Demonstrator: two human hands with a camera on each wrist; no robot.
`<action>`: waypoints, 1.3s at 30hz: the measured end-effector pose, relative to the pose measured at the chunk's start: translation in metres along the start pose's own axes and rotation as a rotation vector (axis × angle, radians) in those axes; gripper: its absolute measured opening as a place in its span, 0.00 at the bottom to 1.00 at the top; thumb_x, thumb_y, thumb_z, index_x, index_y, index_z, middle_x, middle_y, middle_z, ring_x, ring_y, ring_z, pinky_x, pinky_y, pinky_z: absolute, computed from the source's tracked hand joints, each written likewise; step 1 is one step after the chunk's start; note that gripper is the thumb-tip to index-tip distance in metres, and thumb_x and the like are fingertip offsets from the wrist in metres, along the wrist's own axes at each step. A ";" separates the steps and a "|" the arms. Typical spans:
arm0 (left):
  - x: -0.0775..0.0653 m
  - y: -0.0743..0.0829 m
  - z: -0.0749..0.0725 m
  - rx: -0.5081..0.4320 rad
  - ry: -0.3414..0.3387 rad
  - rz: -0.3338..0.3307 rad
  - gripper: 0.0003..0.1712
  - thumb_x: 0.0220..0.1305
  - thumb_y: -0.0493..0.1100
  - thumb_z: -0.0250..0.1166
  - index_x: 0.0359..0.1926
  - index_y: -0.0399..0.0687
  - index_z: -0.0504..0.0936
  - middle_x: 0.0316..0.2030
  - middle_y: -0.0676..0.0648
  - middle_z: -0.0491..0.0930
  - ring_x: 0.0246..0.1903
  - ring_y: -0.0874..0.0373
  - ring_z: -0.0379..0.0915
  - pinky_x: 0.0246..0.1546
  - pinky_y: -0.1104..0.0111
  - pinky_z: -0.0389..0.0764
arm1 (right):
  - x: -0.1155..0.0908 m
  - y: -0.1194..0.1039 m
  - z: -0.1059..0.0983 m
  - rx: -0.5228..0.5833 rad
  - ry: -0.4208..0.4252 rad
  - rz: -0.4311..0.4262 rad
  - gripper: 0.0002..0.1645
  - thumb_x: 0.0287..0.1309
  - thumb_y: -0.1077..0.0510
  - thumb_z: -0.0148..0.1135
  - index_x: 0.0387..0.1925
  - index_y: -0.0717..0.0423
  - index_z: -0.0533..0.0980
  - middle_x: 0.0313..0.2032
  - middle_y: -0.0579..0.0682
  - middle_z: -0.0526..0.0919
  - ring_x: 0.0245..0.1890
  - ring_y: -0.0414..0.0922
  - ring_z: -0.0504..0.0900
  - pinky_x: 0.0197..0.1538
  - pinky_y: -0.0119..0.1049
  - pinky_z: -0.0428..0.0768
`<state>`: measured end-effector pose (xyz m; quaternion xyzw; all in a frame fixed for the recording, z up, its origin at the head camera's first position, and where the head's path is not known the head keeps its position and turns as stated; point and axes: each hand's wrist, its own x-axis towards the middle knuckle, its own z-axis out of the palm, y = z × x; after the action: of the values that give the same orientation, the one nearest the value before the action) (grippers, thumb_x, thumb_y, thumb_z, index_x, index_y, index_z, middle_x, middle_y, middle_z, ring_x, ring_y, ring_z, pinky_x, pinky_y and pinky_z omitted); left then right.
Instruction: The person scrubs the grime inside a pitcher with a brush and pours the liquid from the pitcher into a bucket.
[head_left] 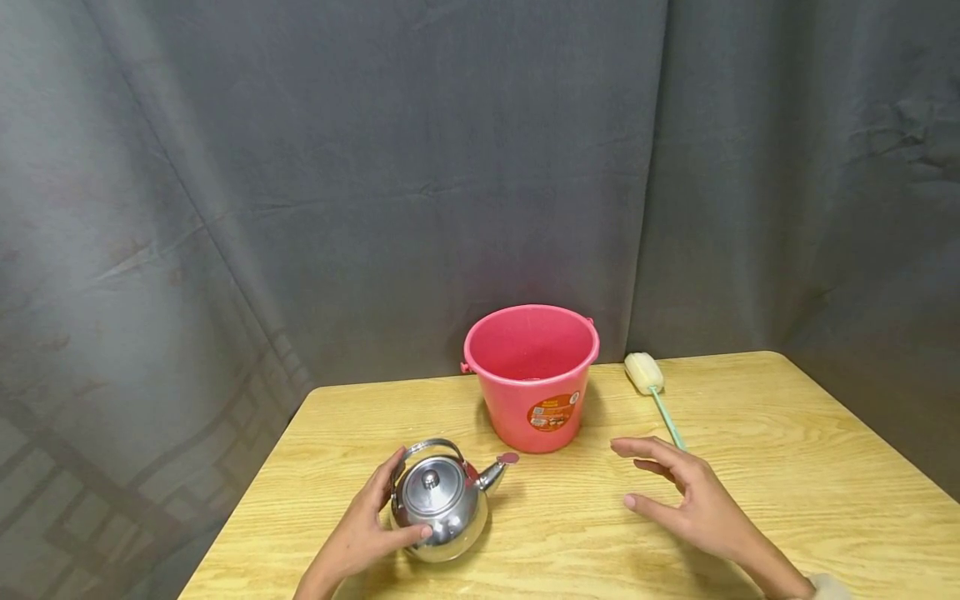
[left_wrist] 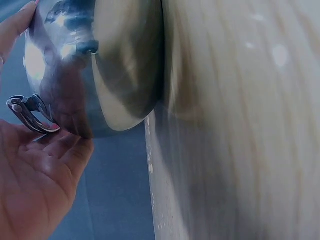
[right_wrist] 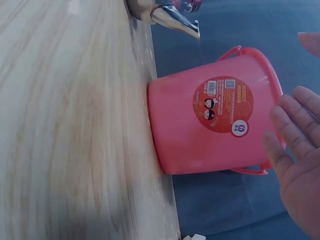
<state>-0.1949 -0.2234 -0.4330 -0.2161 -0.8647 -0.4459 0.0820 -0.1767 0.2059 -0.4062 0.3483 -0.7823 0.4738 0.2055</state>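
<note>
A shiny steel kettle (head_left: 438,508) stands upright on the table, its spout pointing right toward a pink bucket (head_left: 525,417). My left hand (head_left: 367,521) holds the kettle's round body from the left, with the thumb on the front and the fingers on the far side near the handle. In the left wrist view, the fingers (left_wrist: 75,150) touch the kettle's polished side (left_wrist: 65,85). My right hand (head_left: 693,500) hovers above the table at the right, fingers loosely bent and apart, holding nothing. The right wrist view shows its palm (right_wrist: 310,185) in front of the bucket.
Behind the right hand lies a sponge brush (head_left: 643,372) with a pale green handle, partly hidden by that hand. The wooden table (head_left: 570,542) ends at a grey curtain (head_left: 450,208) at the back. The bucket stands near the table's back edge.
</note>
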 end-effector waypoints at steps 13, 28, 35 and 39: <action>0.001 0.003 -0.001 -0.045 -0.017 -0.071 0.60 0.44 0.52 0.80 0.74 0.45 0.55 0.70 0.41 0.58 0.68 0.44 0.55 0.64 0.55 0.60 | 0.001 0.002 0.010 0.034 -0.049 0.023 0.34 0.50 0.67 0.72 0.60 0.54 0.73 0.54 0.48 0.79 0.55 0.44 0.76 0.55 0.31 0.75; 0.003 0.004 -0.001 -0.032 -0.019 -0.078 0.62 0.43 0.53 0.80 0.74 0.42 0.54 0.70 0.39 0.57 0.67 0.42 0.56 0.64 0.54 0.61 | 0.005 -0.002 0.025 0.034 -0.049 -0.019 0.34 0.49 0.66 0.73 0.59 0.53 0.73 0.53 0.47 0.79 0.52 0.44 0.78 0.54 0.31 0.76; 0.004 0.004 0.000 -0.020 -0.025 -0.090 0.62 0.44 0.54 0.79 0.74 0.44 0.54 0.70 0.40 0.58 0.67 0.43 0.56 0.64 0.54 0.61 | 0.007 -0.002 0.032 0.030 -0.044 -0.046 0.33 0.49 0.65 0.74 0.59 0.52 0.74 0.53 0.47 0.80 0.51 0.45 0.78 0.53 0.32 0.77; 0.004 0.005 0.000 -0.022 -0.024 -0.085 0.61 0.44 0.54 0.79 0.74 0.43 0.54 0.70 0.39 0.57 0.67 0.42 0.56 0.64 0.55 0.62 | 0.009 -0.004 0.036 0.034 -0.048 -0.033 0.33 0.50 0.64 0.73 0.59 0.50 0.74 0.53 0.46 0.80 0.52 0.44 0.78 0.53 0.34 0.77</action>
<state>-0.1961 -0.2199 -0.4282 -0.1854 -0.8691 -0.4559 0.0501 -0.1796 0.1699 -0.4146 0.3761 -0.7728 0.4752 0.1884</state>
